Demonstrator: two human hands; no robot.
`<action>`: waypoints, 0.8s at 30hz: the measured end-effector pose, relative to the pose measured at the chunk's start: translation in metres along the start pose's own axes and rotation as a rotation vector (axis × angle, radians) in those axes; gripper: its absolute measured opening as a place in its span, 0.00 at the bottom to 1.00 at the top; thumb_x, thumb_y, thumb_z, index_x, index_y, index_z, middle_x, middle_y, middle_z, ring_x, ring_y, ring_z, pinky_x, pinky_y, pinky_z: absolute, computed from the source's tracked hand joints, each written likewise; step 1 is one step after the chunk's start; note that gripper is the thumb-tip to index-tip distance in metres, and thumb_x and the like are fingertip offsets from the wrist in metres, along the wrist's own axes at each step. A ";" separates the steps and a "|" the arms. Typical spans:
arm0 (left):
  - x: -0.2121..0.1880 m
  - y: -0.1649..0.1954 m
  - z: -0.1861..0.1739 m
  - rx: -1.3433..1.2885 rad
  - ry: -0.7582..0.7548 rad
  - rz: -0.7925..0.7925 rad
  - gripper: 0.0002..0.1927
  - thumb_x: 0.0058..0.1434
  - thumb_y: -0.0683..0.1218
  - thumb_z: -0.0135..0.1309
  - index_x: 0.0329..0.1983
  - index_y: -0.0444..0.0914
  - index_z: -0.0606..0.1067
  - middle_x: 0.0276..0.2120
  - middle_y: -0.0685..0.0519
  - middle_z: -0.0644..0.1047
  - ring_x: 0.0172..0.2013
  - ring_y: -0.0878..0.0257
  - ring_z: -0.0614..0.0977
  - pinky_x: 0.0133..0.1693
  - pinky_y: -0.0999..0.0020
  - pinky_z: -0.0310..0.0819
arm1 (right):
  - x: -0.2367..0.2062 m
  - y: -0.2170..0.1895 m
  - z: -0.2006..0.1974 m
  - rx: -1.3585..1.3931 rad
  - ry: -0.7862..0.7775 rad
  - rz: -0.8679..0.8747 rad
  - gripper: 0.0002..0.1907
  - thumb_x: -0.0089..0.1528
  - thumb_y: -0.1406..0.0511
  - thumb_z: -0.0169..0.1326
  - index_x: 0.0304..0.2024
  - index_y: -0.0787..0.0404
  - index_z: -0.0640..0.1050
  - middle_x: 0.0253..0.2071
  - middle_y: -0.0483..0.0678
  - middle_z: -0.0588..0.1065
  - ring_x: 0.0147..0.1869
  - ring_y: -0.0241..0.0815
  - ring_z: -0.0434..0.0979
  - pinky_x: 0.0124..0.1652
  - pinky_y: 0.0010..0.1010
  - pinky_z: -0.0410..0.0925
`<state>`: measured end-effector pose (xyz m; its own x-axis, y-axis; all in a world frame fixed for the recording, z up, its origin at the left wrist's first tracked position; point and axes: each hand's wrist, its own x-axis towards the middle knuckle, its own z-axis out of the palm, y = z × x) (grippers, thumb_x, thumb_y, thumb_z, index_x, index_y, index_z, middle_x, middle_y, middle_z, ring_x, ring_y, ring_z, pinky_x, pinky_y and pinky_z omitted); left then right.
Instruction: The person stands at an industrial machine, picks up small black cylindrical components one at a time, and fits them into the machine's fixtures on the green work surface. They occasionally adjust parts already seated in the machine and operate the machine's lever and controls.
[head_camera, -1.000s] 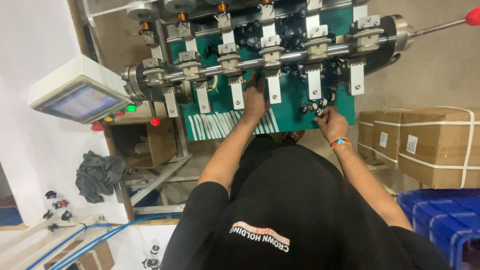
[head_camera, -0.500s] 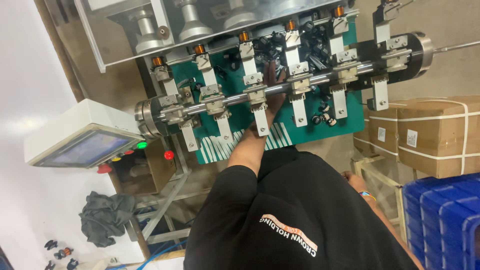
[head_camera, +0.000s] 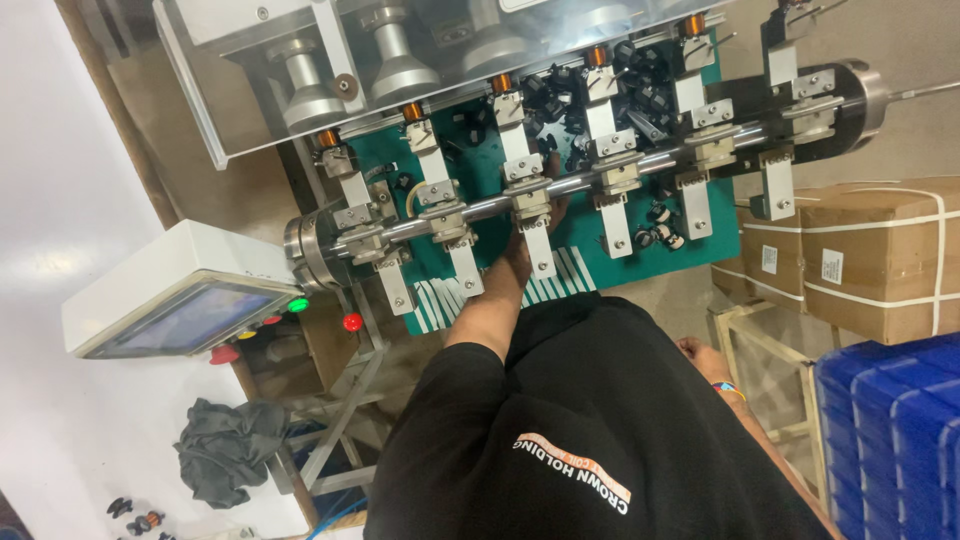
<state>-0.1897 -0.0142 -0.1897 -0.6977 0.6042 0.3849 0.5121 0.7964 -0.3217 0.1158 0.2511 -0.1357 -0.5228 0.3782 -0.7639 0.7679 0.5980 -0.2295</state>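
Grip unclear on both: the left hand (head_camera: 527, 243) reaches under the middle clamp (head_camera: 527, 190), apparently working there, right hand (head_camera: 698, 351) lowered, so moving on needs care between close clamps.

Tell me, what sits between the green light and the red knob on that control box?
Nothing sits between them in the head view: the green light and the red knob are apart, with only a short bare stretch of the control box edge and shadowed frame between.

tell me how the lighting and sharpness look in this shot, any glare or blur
Head view: evenly lit and tilted; glare washes out the white surface at left and glints on the steel shaft; the left hand sits in shade under the clamps; black shirt shows little detail; no marked motion blur.
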 end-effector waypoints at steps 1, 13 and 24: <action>-0.003 -0.001 0.000 0.044 0.010 -0.028 0.28 0.78 0.49 0.44 0.76 0.32 0.57 0.54 0.32 0.71 0.52 0.40 0.78 0.54 0.35 0.78 | 0.000 -0.001 0.001 -0.016 -0.013 0.032 0.18 0.66 0.54 0.53 0.52 0.55 0.80 0.44 0.57 0.82 0.50 0.58 0.83 0.51 0.43 0.72; -0.027 -0.008 -0.004 2.224 0.183 1.386 0.17 0.76 0.49 0.37 0.61 0.36 0.64 0.52 0.42 0.73 0.57 0.50 0.74 0.65 0.37 0.64 | 0.000 -0.023 0.007 -0.030 -0.012 0.005 0.16 0.65 0.55 0.53 0.50 0.54 0.82 0.42 0.56 0.83 0.50 0.57 0.83 0.51 0.43 0.72; -0.036 0.003 -0.030 3.238 -0.037 1.109 0.12 0.75 0.45 0.50 0.56 0.33 0.72 0.48 0.43 0.75 0.50 0.53 0.78 0.59 0.45 0.75 | 0.005 -0.037 0.004 -0.103 0.011 -0.090 0.13 0.64 0.58 0.55 0.46 0.55 0.82 0.40 0.56 0.82 0.47 0.57 0.82 0.48 0.45 0.71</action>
<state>-0.1481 -0.0330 -0.1781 -0.9098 0.3758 -0.1760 -0.4056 -0.7153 0.5691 0.0866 0.2283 -0.1329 -0.5924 0.3275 -0.7361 0.6759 0.6992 -0.2329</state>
